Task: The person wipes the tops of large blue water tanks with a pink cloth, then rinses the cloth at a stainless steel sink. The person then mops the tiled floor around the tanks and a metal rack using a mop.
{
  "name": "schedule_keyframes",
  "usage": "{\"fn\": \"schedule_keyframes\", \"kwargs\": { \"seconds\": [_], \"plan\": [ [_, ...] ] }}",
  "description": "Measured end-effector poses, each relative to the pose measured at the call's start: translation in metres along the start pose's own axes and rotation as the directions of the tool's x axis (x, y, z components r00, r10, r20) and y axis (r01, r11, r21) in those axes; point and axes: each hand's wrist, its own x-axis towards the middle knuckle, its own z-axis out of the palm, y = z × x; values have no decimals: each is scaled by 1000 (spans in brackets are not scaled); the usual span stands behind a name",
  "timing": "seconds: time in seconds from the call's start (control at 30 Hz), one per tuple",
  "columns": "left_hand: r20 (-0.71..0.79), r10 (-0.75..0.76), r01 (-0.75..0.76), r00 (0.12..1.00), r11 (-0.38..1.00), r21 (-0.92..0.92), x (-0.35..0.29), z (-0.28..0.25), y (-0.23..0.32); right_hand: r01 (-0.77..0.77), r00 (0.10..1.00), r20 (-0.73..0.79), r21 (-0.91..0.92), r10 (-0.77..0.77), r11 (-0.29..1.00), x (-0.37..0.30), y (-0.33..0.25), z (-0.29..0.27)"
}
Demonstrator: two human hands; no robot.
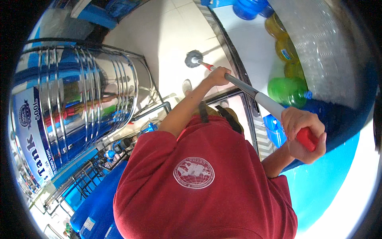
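Observation:
A mop [242, 85] slants across the view, its grey handle running from the upper middle down to the right. Its dark grey, shaggy head [191, 60] rests on the pale tiled floor [165, 38]. My left hand [219, 76] is closed around the lower part of the handle, near a red collar above the head. Higher up, my right hand [304, 133] wraps the top end, where a red grip [307, 139] shows between the fingers.
At left stands a large shiny steel tank [85, 91] in a black metal frame. Green and yellow bottles [286, 91] line the right, beside a raised dark edge [238, 59]. Blue containers [99, 203] and pipes [161, 106] sit at lower left. A blue jug [244, 10] is at the top.

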Motion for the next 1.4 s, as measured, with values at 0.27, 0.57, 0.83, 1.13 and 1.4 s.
{"fn": "schedule_keyframes", "kwargs": {
  "seconds": [0.27, 0.57, 0.83, 1.13, 1.4],
  "plan": [
    [-17, 13, -16, 1000, 976, -215, 39, 134, 84, 98, 995, 42, -226, -91, 969, -65, -68, -49],
    [84, 38, -34, 996, 998, -50, 43, 197, 105, 123, 979, -147, -122, -141, 985, -124, -86, -105],
    [185, -42, 30, 982, 997, 69, 39, 210, 118, 169, 952, -255, -31, -171, 985, -152, -85, -144],
    [-88, -90, 89, 992, 996, -20, -60, 130, 69, -28, 981, -190, 105, 48, 994, -94, -46, -102],
    [-376, -442, 447, 815, 891, -78, -206, 45, -35, -160, 987, 34, 262, 157, 952, -97, 50, 36]
  ]
}}
